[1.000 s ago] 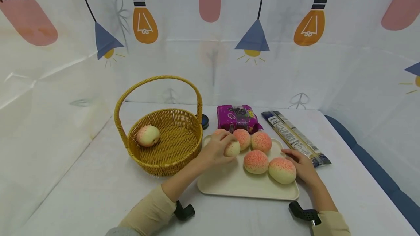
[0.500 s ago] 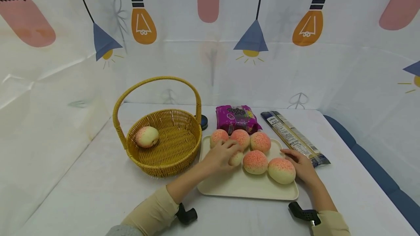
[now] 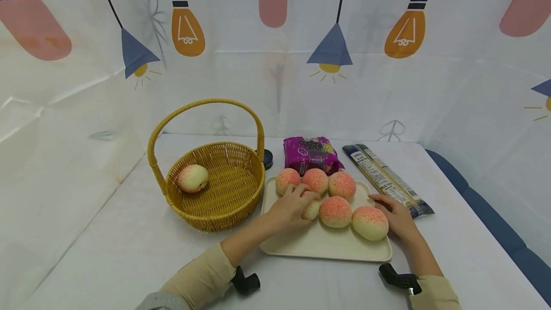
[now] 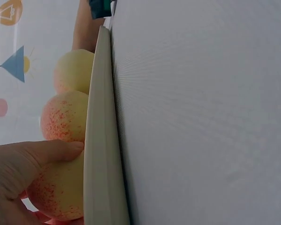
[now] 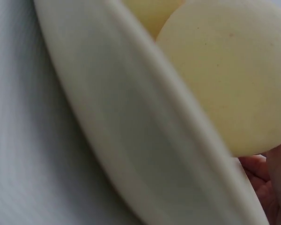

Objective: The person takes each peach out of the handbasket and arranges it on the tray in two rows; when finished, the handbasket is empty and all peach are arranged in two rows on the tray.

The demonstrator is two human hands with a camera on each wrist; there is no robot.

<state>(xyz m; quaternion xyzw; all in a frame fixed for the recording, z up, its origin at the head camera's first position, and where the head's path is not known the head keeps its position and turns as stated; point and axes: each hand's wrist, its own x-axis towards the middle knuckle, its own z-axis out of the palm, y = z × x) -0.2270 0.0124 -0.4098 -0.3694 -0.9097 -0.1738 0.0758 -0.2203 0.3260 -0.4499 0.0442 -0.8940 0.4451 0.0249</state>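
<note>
My left hand (image 3: 292, 209) grips a pale peach (image 3: 311, 210) with pink speckles, low over the left part of the cream tray (image 3: 318, 249). In the left wrist view, the thumb lies across this peach (image 4: 61, 187) beside the tray's rim (image 4: 100, 140). Another peach (image 3: 335, 212) sits just to its right, then a larger peach (image 3: 370, 223). Three more line the tray's back, among them a peach (image 3: 287, 181) at the left. My right hand (image 3: 397, 218) rests at the tray's right edge, beside the larger peach; its far fingers are partly hidden.
A wicker basket (image 3: 219, 214) with a tall handle stands left of the tray, with one peach (image 3: 193, 178) inside. Behind the tray lies a purple packet (image 3: 311, 154). A long packet (image 3: 387, 178) slants at the right. A dark round object (image 3: 268, 159) sits behind the basket.
My left hand has moved slightly right and towards me with its peach, down beside the front peaches. The back-left peach has come into fuller view. My right hand has stayed put.
</note>
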